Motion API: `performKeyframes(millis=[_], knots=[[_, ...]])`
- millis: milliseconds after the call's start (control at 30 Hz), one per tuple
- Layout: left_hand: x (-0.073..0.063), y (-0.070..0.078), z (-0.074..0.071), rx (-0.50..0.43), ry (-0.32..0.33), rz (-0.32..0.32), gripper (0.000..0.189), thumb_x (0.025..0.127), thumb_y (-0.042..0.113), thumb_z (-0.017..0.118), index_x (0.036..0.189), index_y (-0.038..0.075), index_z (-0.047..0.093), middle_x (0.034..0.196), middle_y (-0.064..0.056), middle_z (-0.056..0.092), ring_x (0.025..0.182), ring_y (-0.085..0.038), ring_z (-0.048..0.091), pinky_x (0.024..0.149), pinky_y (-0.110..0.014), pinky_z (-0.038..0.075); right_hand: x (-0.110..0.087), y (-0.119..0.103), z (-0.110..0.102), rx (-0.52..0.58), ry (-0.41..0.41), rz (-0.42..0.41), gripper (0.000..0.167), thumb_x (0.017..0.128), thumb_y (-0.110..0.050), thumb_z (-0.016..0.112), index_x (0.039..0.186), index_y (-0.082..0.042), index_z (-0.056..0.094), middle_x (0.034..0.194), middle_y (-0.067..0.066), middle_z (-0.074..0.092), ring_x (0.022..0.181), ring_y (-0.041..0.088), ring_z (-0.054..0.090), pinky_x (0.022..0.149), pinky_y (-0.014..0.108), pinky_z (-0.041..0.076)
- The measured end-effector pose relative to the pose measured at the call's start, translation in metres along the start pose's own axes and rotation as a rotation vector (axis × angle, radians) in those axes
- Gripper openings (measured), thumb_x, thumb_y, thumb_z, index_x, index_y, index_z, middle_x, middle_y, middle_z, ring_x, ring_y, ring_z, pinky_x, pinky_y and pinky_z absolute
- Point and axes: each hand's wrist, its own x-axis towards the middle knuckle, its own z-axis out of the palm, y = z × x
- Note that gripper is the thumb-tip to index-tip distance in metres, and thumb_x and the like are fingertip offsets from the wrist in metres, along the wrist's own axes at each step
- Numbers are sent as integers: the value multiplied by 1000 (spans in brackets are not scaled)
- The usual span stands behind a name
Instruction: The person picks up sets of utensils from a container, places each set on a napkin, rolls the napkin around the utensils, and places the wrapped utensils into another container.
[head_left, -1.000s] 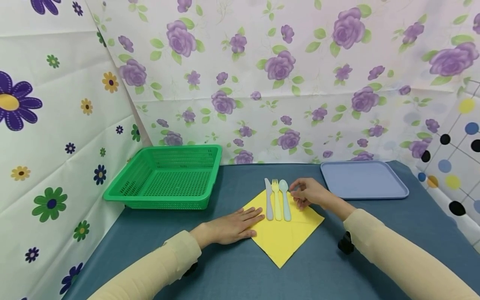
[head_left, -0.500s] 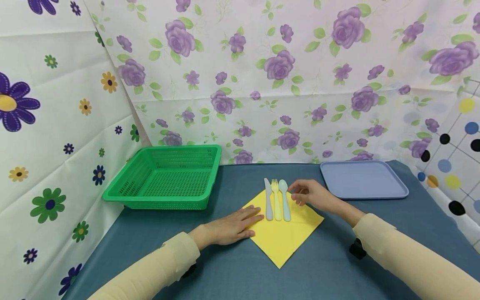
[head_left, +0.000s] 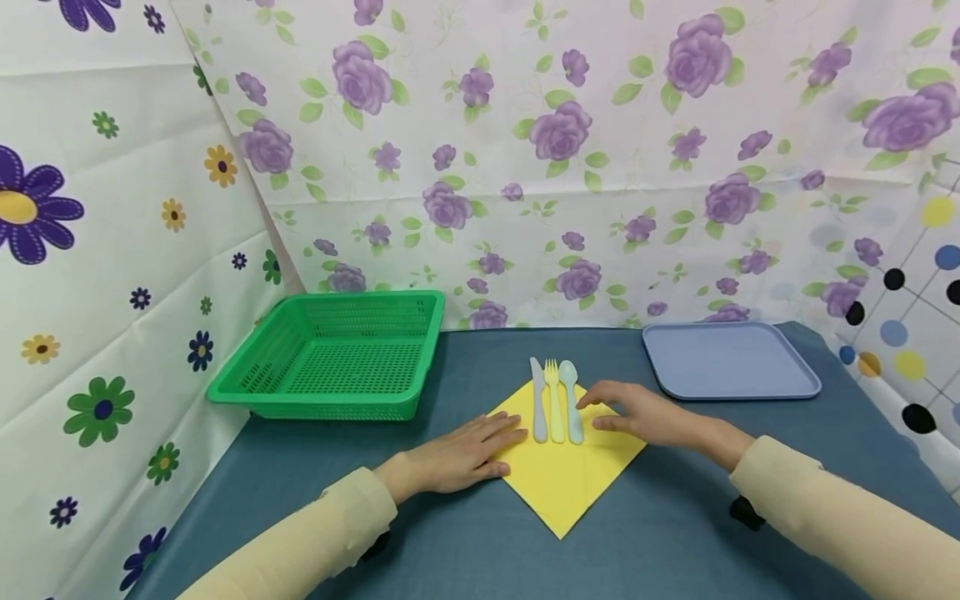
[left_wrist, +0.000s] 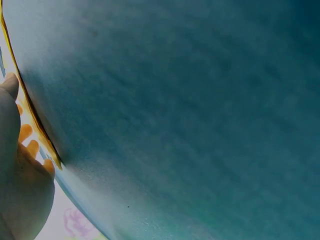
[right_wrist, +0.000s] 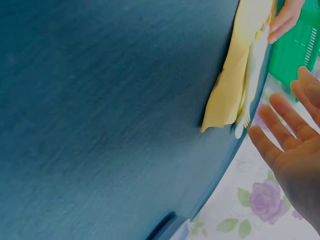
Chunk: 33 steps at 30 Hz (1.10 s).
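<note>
A yellow napkin [head_left: 562, 492] lies turned like a diamond on the blue cloth. On its upper half a grey knife [head_left: 538, 412], a pale yellow fork [head_left: 555, 412] and a pale blue spoon [head_left: 573, 412] lie side by side, heads pointing away from me. My left hand [head_left: 461, 456] rests flat, palm down, on the napkin's left corner. Just right of the spoon, my right hand [head_left: 641, 414] hovers over the napkin's right side, its index fingertip right by the spoon's handle. In the right wrist view the right fingers [right_wrist: 295, 117] are spread and hold nothing.
A green plastic basket [head_left: 330, 400] stands at the back left of the table. At the back right lies a flat blue-grey tray [head_left: 731, 362]. Flowered sheets [head_left: 465, 158] hang behind and along the sides.
My right hand has drawn back from beside the spoon's bowl, down and to the right, and its fingers have loosened. The left hand and the cutlery stay in place.
</note>
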Motion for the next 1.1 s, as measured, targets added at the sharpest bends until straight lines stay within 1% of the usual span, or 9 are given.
performKeyframes(millis=[100,233,333,467,533,733,900,1100], knots=[[1,0,-1,-1,2,9,61,113,47,39,167,24,26,174,0,15,161,-19,7,130,-43,11,-7,-3,1,-27,10,11,35,103,-14,67,138,-8,65,138,9,62,131,37,57,102,60,49],[-1,-1,-2,12,7,18,61,112,48,39,167,24,27,174,1,16,161,-19,9,130,-43,12,-15,-5,4,-40,-17,24,40,104,-18,67,143,-11,63,148,11,56,137,39,52,104,59,49],[-3,-1,-2,18,7,25,61,113,48,39,167,24,27,174,1,18,161,-19,10,130,-45,12,-20,-6,7,-40,-53,29,43,105,-20,66,146,-13,60,155,11,51,144,41,45,108,61,46],[-5,1,-2,16,2,52,61,113,49,38,167,25,26,174,3,18,161,-19,10,129,-46,12,-28,-9,10,-53,-92,22,47,106,-26,63,152,-18,56,162,7,44,151,42,34,113,66,37],[-5,3,-2,15,-3,73,62,112,52,36,167,26,26,174,4,17,160,-17,10,129,-46,11,-32,-11,11,-68,-111,16,49,107,-28,62,154,-21,53,164,5,41,153,41,31,114,67,35],[-8,7,0,54,-12,140,62,111,56,31,167,28,26,174,7,18,160,-14,12,130,-44,11,-48,-14,18,-121,-169,16,55,107,-38,61,159,-29,47,168,1,35,155,34,30,115,67,34],[-11,9,0,67,-17,160,62,112,53,34,167,26,26,173,6,22,159,-13,16,129,-41,14,-55,-17,24,-144,-215,0,55,108,-42,57,160,-32,43,168,-2,35,155,30,29,118,64,31],[-11,10,1,70,-34,182,62,113,50,35,167,22,25,172,7,23,159,-12,16,129,-38,14,-58,-22,29,-149,-264,-40,54,110,-44,51,162,-33,40,167,-9,36,156,30,29,119,61,30]])
